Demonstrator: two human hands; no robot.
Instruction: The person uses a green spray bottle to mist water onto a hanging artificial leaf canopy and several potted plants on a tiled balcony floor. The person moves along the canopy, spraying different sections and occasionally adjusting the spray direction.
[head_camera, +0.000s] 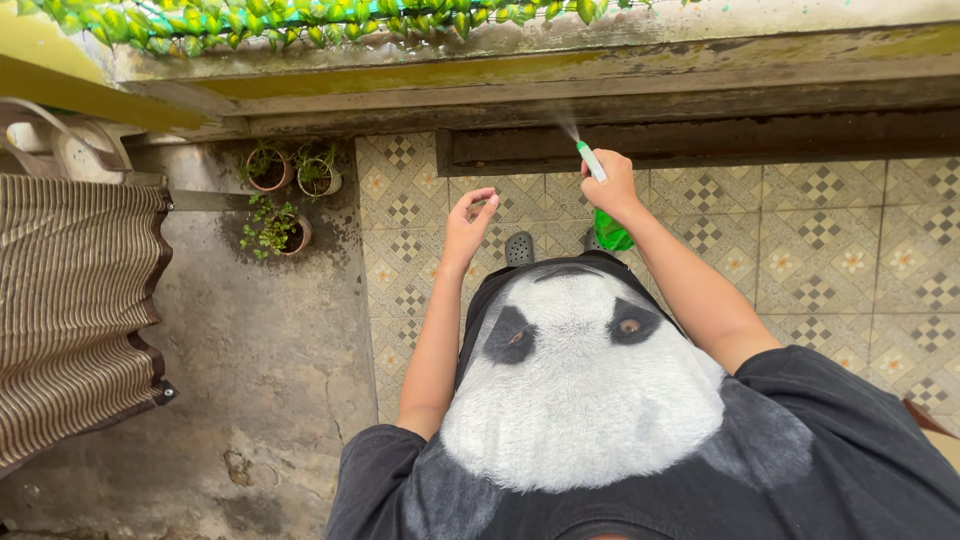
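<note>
My right hand (614, 187) grips a green spray bottle (611, 232) with a white and green nozzle (591, 160). The nozzle points up and away, and a fine mist leaves its tip toward the ledge above. My left hand (468, 222) hovers beside it, holding nothing, fingers loosely curled and apart. Both arms reach out over my dark shirt with a panda print (580, 380). Green leafy plants (300, 20) run along the top of the ledge.
Three small potted plants (290, 190) stand on a concrete floor at the left. A striped brown cloth (70, 310) hangs at far left. Patterned tiles (850, 250) cover the floor on the right. A dark shoe (519, 248) shows below my hands.
</note>
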